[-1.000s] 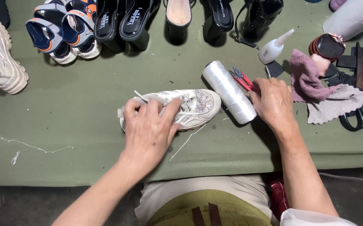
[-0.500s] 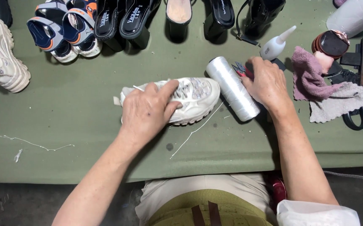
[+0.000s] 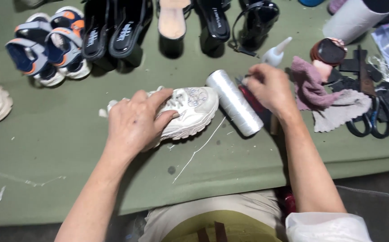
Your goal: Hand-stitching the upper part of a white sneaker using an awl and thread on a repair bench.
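Two bare forearms, left hand (image 3: 134,121) and right hand (image 3: 270,87) without gloves or rings — right upper arm in a rolled pale white sleeve at near right, olive-yellow apron with dark brown straps over beige trousers.

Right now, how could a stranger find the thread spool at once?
Start at the green table and find the white sneaker under the left hand. The spool lies just right of its toe, beside the right hand. It is the only shiny white cylinder lying flat.
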